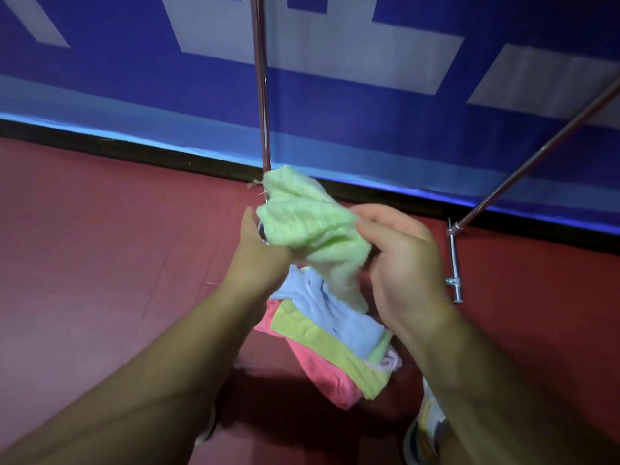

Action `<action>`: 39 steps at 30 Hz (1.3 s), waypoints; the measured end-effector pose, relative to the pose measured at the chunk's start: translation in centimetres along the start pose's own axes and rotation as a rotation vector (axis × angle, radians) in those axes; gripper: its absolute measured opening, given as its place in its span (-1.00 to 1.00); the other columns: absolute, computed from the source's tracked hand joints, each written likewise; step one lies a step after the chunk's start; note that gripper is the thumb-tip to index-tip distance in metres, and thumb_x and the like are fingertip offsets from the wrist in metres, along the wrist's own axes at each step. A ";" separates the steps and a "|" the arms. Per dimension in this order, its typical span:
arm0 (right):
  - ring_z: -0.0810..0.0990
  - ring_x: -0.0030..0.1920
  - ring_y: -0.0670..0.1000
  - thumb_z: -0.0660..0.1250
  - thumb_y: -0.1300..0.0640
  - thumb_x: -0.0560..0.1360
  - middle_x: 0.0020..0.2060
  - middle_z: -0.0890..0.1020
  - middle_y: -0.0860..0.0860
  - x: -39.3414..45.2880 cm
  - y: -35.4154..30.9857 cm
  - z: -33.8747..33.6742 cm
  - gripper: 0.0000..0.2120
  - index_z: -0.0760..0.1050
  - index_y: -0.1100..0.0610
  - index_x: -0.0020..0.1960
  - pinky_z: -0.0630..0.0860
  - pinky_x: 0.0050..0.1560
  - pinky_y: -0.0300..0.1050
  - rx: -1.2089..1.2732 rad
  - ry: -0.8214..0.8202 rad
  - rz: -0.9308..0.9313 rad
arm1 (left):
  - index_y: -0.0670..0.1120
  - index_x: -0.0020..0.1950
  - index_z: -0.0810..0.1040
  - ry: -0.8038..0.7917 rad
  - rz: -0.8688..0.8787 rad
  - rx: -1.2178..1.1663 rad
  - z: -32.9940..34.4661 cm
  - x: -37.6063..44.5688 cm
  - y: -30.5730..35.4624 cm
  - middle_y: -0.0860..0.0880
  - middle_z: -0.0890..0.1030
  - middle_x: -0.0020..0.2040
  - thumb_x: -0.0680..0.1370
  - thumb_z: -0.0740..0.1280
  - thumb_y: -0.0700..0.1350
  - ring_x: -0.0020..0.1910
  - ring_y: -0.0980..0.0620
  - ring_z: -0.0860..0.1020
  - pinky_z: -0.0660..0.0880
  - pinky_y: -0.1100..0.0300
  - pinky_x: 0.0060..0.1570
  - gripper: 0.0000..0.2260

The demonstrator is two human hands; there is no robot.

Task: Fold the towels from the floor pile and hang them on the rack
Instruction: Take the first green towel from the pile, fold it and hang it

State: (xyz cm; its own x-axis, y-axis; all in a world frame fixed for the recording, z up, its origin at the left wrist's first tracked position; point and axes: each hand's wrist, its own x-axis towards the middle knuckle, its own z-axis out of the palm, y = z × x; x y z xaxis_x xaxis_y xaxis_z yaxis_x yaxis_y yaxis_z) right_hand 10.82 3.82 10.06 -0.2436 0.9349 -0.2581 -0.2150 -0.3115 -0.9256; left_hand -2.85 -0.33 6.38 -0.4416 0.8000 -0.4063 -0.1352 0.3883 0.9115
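A crumpled light green towel (pixel 307 226) hangs in the air between my two hands, above the floor pile. My left hand (pixel 258 260) holds its left side from below, fingers hidden under the cloth. My right hand (pixel 399 260) grips its right side with curled fingers. Below them the pile of towels (pixel 322 337) lies on the red floor: light blue on top, yellow-green and pink beneath. Two metal rack poles rise behind: an upright one (pixel 261 85) and a slanted one (pixel 543 149).
A blue and white banner wall (pixel 369 95) closes off the far side, with a black strip at its base. A metal rack foot bar (pixel 453 263) lies on the floor at the right. My shoes (pixel 426 427) show at the bottom. Red floor (pixel 100 246) spreads to the left.
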 end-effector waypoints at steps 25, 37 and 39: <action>0.68 0.05 -0.03 0.31 0.34 0.53 0.09 0.69 0.00 5.5 2.1 -3.2 -0.66 0.59 -0.03 0.17 0.64 -0.04 0.01 -0.318 -0.141 0.132 | 0.01 0.03 0.60 -0.278 0.290 0.085 1.8 1.8 1.1 -0.05 0.68 -0.06 0.41 0.35 -0.41 -0.21 -0.17 0.66 0.65 -0.13 -0.15 -0.64; 0.70 -0.10 -0.05 0.36 0.07 0.40 -0.18 0.70 -0.10 6.4 3.2 -3.0 -0.80 0.67 -0.22 -0.18 0.64 -0.04 0.17 -0.602 0.248 -0.197 | 0.06 -0.10 0.64 0.029 0.374 0.309 0.1 2.9 1.2 0.10 0.66 -0.17 0.46 0.39 -0.32 -0.40 0.01 0.67 0.64 0.00 -0.27 -0.75; 0.67 0.09 -0.06 0.37 0.01 0.40 0.05 0.65 -0.27 6.3 2.9 -2.7 -0.80 0.67 -0.30 -0.14 0.61 0.10 0.14 -0.545 0.264 -0.237 | 0.07 -0.08 0.64 0.051 0.382 0.322 0.1 2.9 1.3 0.09 0.64 -0.13 0.47 0.39 -0.29 -0.42 0.07 0.65 0.60 0.10 -0.31 -0.76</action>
State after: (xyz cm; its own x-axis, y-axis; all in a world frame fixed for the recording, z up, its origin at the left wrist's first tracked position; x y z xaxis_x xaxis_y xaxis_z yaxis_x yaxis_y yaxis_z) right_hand 11.19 9.26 4.99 0.0072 0.9997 -0.0242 0.2935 -0.0253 -0.9556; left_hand -4.18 2.52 6.35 -0.4499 0.8923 -0.0364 0.3218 0.2000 0.9254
